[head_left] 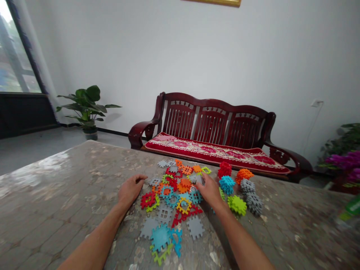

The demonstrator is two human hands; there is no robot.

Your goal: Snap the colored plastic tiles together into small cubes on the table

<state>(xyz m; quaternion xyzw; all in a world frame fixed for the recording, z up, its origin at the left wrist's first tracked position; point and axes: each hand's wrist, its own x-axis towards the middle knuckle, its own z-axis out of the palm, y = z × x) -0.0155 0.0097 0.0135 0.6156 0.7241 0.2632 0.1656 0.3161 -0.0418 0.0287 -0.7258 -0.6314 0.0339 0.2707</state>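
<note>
A loose spread of flat plastic interlocking tiles with toothed edges lies on the table; among them are a light blue tile (161, 237), a grey window tile (164, 213) and a yellow frame tile (184, 205). My left hand (129, 191) rests at the left side of the spread, fingers loosely curled, thumb and forefinger apart, with nothing visible between them. At the spread's right side, my right hand (210, 190) has its thumb and fingers around a grey tile (199, 179), partly covered by the fingers.
Sorted stacks of red (224, 170), blue (227, 184), orange (244, 175), green (237, 204) and grey tiles (254, 203) stand right of my right hand. The table (70, 202) has a patterned cover. Behind it are a wooden bench (210, 123) and a potted plant (89, 105).
</note>
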